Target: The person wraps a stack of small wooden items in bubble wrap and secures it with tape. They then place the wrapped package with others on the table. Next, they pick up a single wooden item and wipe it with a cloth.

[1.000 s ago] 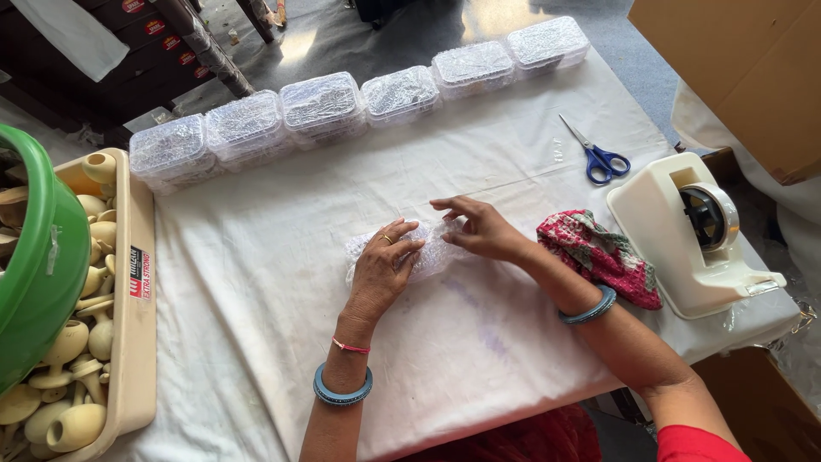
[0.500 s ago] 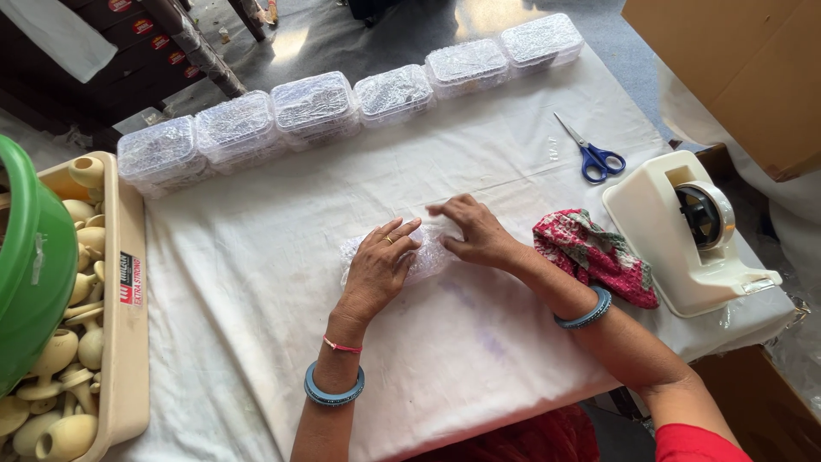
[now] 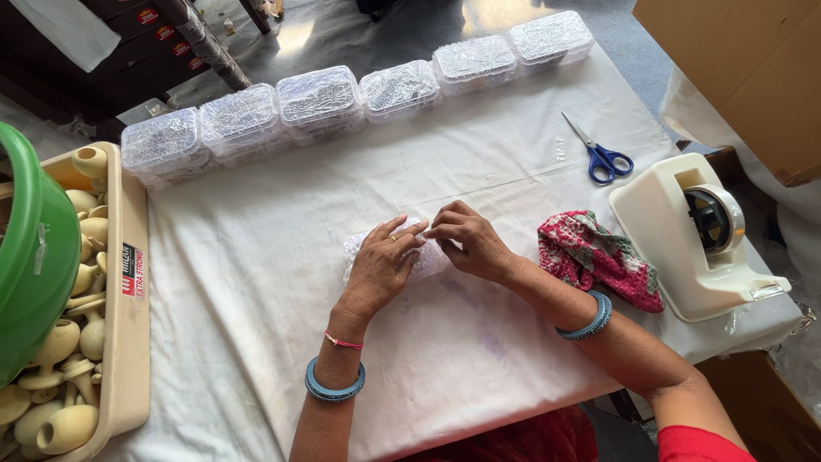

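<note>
I see the cloth-covered worktop [image 3: 256, 291] carrying a back row of wrapped boxes [image 3: 321, 98], a beige crate [image 3: 128, 342] of cream wooden pieces at its left edge, and mid-worktop my left hand [image 3: 376, 269] and right hand [image 3: 470, 244], fingers closed on a bubble-wrap bundle [image 3: 359, 248], pinning it flat.
</note>
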